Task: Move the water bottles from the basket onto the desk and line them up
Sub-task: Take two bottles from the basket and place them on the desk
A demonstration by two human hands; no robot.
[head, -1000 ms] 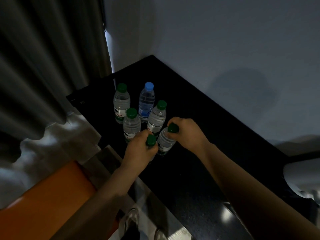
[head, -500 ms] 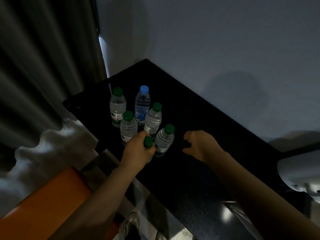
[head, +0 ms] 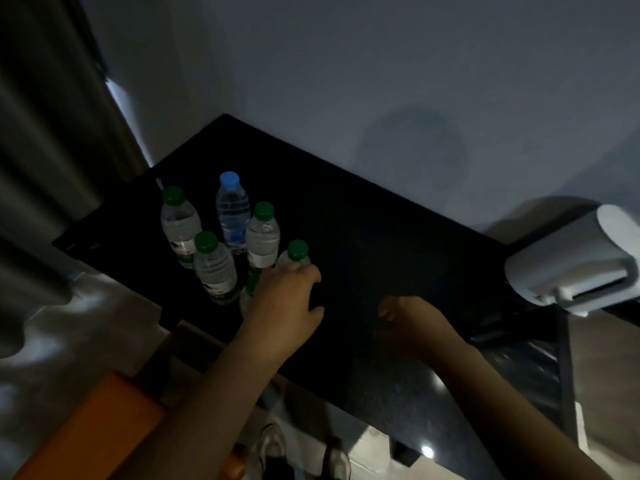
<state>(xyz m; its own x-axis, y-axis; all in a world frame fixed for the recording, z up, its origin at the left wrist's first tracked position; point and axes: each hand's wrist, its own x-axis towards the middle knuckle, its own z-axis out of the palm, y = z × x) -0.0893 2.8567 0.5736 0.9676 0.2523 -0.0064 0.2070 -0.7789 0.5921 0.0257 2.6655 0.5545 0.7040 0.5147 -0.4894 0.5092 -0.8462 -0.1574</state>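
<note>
Fingers [head: 304,273] of the left hand [head: 280,306] lie bent against the shoulder of a green-capped bottle [head: 297,251], thumb spread aside; whether they close on it I cannot tell; a second green-capped bottle [head: 246,299] stands half hidden under that hand; four more bottles [head: 214,268], among them a blue-capped bottle [head: 232,209], stand upright in a tight cluster just behind, all at the left end of the dark table [head: 381,237]; each looks full, so fairly heavy, with thin walls that would give under a squeeze; probably best taken round the middle or neck and lifted straight, sparing its neighbours; the right hand [head: 412,317] hovers nearby, loosely curled, holding nothing; no basket shows.
</note>
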